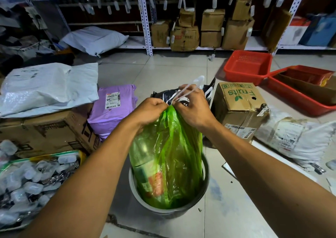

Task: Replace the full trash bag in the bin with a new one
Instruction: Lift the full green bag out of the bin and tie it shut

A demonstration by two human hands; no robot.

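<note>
- At 6 o'clock, right under the camera, the bin (205, 181) sits on the floor with the full green trash bag (169, 156) still standing in it, neck bunched up above the rim.
- Left hand (149, 113) is clenched on the gathered neck; right hand (192, 106) is pinching the white drawstring (187, 88), which loops up over its fingers.
- Tip for this step, I'd say: cinch the string tight and knot it before lifting, keep the neck pinched so nothing spills, then pull straight up.
- At 2 o'clock, a cardboard box (238, 108) reads "Fruits", printed upside down from here.
- At 10 o'clock, the purple parcel (112, 110) has a barcode label, too small to read.
- Further out, red baskets (249, 66) at 1 o'clock; no new bag that I can spot.
</note>
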